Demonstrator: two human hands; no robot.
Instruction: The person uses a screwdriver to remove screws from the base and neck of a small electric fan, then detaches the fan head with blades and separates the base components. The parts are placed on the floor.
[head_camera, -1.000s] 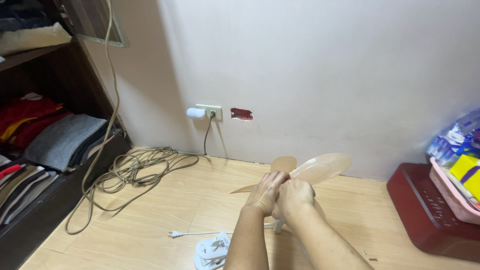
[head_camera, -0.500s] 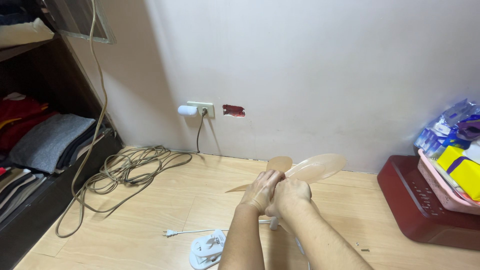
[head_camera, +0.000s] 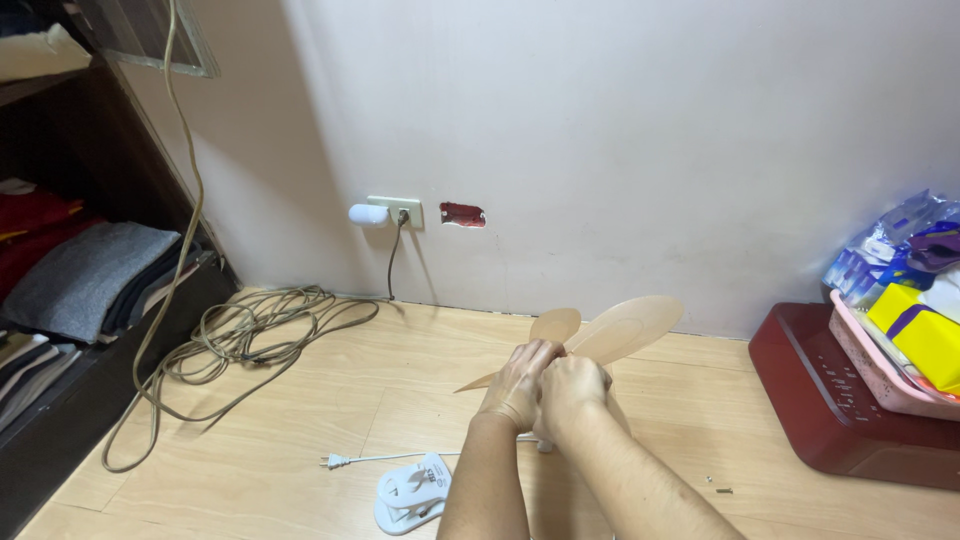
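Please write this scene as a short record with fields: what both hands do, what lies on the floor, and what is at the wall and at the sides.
Left hand: left hand grips the hub of the fan blade
Right hand: right hand closed on the same hub, touching the left hand
Blade: translucent tan, lifted above the wooden floor
Below hands: white clip base, with white plug cord lying unplugged
Floor left: coiled beige cable
Wall: outlet, one dark cord plugged in
Left side: shelf with folded clothes
Right side: red box, pink basket on it

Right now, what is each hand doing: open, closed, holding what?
Left hand: closed on the hub of the tan fan blade.
Right hand: closed at the same hub, beside the left hand; its exact grip cannot be told.
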